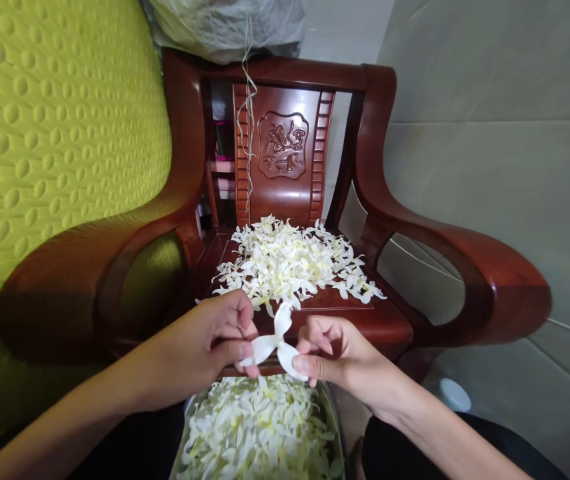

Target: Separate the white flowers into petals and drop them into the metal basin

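Between my two hands is a white flower [279, 340] with three long petals spread from its centre. My left hand [227, 337] pinches the tip of the left petal between thumb and fingers. The lower right petal is gripped the same way by my right hand [332, 350], while the third petal points up, free. Just beyond the hands, a loose heap of white flowers [285, 260] lies on the seat of a dark red wooden armchair [199, 267]. Below the hands, more white petals [259, 430] fill a container [337, 427] between the person's knees.
Curved armrests [509, 287] flank the seat on both sides. A yellow bumpy mat [65, 133] stands at the left. A whitish plastic bag [229, 27] with dangling strings [249, 100] sits behind the chair back. A grey wall [505, 167] and a pale round object [455, 395] are at the right.
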A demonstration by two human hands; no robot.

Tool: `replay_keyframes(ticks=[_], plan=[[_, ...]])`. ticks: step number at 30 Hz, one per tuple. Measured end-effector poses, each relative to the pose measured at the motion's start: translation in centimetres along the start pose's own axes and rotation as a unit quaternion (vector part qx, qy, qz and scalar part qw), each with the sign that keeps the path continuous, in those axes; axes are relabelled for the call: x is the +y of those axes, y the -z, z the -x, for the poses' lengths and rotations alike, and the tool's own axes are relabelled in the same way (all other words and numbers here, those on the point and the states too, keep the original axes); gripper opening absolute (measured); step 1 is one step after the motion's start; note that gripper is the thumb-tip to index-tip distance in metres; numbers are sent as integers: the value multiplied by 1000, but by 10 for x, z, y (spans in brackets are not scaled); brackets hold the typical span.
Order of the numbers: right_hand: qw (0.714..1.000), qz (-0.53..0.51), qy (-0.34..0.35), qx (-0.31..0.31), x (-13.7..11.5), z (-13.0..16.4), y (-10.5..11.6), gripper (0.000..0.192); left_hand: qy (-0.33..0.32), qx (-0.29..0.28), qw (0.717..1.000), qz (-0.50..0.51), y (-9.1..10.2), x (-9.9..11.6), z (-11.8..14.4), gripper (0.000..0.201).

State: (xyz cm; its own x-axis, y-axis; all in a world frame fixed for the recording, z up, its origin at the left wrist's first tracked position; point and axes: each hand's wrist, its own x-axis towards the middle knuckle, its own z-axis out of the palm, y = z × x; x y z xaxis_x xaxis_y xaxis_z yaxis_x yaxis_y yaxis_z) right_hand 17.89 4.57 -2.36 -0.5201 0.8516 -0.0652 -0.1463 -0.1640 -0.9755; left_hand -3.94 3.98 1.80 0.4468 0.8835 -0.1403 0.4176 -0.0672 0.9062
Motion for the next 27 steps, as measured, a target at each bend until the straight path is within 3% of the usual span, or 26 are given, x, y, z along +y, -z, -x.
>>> replay_keyframes(ticks=[2,5,8,12,14,17,20,24,27], plan=[[999,39,14,29,0,1,1,44,-2,-30,1000,3,3,1,0,7],[998,24,-50,-40,-1,1,2,47,-35,66,978,-197,5,-7,-2,9],[995,17,-68,-74,1,0,4,46,-55,62,938,-337,4,-17,-4,13],[990,141,7,10,8,-3,5,27,-65,42,931,-358,1,-21,-4,19],[966,251,62,30,8,-2,3,24,-69,27,934,-349,-3,-19,-3,19],[913,386,134,7,7,2,-5,28,-79,-18,941,-327,-11,-16,2,19],[906,405,127,-6,8,3,-10,10,-85,-26,942,-323,-18,-14,5,17],[908,405,103,36,14,-2,-6,21,-90,28,940,-328,-19,-14,1,10],[876,469,109,38,15,-2,-5,23,-93,23,927,-362,-19,-15,-2,11]])
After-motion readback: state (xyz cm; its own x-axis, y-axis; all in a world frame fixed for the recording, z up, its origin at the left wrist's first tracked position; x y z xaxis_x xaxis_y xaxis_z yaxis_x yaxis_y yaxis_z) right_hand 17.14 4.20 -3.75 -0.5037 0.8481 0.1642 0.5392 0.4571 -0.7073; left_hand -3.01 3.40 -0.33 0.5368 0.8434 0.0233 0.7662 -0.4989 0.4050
